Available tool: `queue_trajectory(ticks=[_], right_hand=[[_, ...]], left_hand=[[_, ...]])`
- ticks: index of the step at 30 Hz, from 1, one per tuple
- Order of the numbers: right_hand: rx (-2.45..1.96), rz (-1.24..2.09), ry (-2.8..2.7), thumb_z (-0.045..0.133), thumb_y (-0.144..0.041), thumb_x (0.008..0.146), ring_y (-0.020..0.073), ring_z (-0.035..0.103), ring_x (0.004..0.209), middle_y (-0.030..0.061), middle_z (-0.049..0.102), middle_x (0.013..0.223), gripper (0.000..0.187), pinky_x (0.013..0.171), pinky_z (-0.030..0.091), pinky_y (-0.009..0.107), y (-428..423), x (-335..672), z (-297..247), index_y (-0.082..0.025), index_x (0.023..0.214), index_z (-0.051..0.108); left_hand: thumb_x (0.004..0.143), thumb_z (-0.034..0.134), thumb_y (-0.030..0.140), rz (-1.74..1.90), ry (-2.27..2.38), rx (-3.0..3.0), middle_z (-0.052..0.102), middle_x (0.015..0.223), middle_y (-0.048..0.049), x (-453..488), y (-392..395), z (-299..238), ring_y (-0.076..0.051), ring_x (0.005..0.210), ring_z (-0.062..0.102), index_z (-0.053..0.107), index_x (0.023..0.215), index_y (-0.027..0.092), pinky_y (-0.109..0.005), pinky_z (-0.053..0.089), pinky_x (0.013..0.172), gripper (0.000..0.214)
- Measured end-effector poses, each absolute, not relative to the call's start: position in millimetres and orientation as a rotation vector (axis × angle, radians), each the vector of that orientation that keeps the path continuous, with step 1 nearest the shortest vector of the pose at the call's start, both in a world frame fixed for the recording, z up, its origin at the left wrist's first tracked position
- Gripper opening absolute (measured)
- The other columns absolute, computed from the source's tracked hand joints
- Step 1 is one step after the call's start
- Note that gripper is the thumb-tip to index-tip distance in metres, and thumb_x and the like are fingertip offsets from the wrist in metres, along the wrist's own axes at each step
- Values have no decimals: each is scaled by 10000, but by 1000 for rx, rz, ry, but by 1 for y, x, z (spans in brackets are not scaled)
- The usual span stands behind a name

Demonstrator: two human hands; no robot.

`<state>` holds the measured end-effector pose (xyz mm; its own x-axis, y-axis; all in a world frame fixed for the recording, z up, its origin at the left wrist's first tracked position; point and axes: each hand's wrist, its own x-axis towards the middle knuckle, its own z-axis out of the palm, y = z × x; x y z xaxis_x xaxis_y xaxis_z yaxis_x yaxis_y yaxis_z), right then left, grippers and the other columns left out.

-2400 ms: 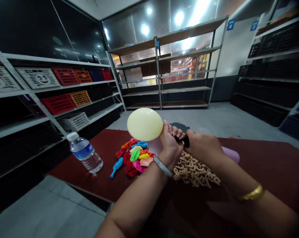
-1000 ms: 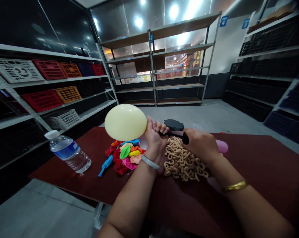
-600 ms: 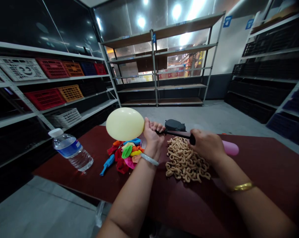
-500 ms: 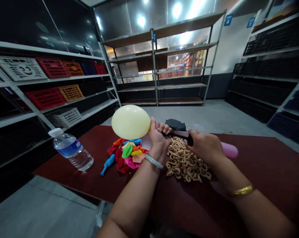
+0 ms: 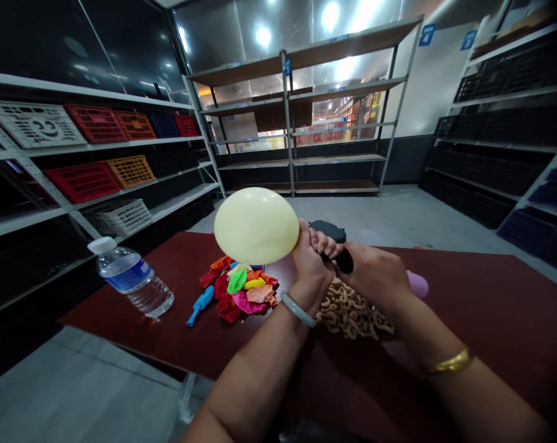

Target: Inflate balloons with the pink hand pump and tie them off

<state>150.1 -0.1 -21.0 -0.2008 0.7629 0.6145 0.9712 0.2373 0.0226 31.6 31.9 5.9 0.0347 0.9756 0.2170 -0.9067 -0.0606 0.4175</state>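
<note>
Balloon [image 5: 256, 225], pale yellow, inflated, sat just left of the grip. Left hand [image 5: 312, 253] wrapped its neck against the tip of the hand pump [image 5: 344, 261], probably sealing air in; right hand [image 5: 377, 275] clasped the pump's body, seemingly for leverage. Limp balloons [image 5: 237, 281] lay below-left.

The pale yellow balloon [image 5: 256, 226] is blown up into a smooth, plump oval, held in the air on its side, its long axis close to level, with small spots of light shining along its top. Its neck runs into my left hand [image 5: 313, 255], hidden by my grip. From there the pump [image 5: 345, 261] stretches crosswise through my right hand [image 5: 375, 274]: black parts show where my fists nearly meet, and a rounded lilac-pink end sticks out beyond my right fist (my fingers cover the rest)
</note>
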Motion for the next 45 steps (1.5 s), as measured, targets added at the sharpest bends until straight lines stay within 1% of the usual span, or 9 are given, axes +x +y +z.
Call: queue_trajectory(ticks=[5,10,16,20,25,29,36,42,45], right_hand=[[-1613,-664,-2080,502,-461,869,232,644,773,72,699,927,342,593,303,327,18,178,-29,-193,1059,597],[-1655,-650,-2095,541,-410,844,236,646,819,88,703,986,361,634,341,326,30,203,-34,-181,1115,604],[-1748,-687,-2113,526,-436,843,224,634,720,81,703,903,323,567,263,322,23,195,-29,-190,1040,598],[-1733,-705,-2128,516,-444,856,226,635,712,74,693,872,287,551,225,322,10,177,-21,-198,992,574],[-1689,-610,-2089,523,-424,861,216,634,721,55,682,842,224,551,239,318,-2,155,-15,-209,921,544],[-1670,-497,-2072,562,-354,832,214,644,758,45,693,873,168,560,263,313,-6,147,-16,-218,930,552],[-1665,-437,-2099,546,-435,848,223,656,779,55,707,907,259,570,299,319,0,149,-21,-223,994,580],[-1634,-466,-2206,540,-515,832,214,645,776,45,711,926,350,582,317,312,19,181,-28,-228,1024,597],[-1691,-461,-2198,542,-530,818,210,639,758,48,715,950,383,586,321,310,27,199,-29,-234,1054,604]], left_hand=[[871,574,528,1673,174,458,241,429,71,-4,55,11,-75,362,270,252,559,199,-243,221,418,557],[891,562,487,1745,183,417,256,433,75,-20,70,6,-78,359,285,264,572,202,-241,229,421,521],[890,573,458,1731,155,365,242,432,78,-7,69,-3,-69,357,262,218,576,202,-236,206,421,539],[872,590,491,1647,157,365,231,433,78,7,61,-4,-66,355,248,204,584,199,-232,193,418,564],[891,567,479,1550,159,422,239,427,74,31,43,-5,-67,359,253,239,573,194,-233,217,424,539],[898,557,478,1517,177,461,252,418,66,43,33,-5,-68,357,270,244,554,190,-231,229,420,547],[879,578,500,1525,244,470,259,423,70,38,40,-8,-71,359,269,251,566,194,-235,226,419,546],[852,576,571,1654,275,425,235,437,79,0,61,0,-69,361,257,234,575,198,-234,231,418,577],[875,572,513,1723,267,409,239,441,81,-19,70,4,-70,361,280,235,577,200,-232,245,425,548]])
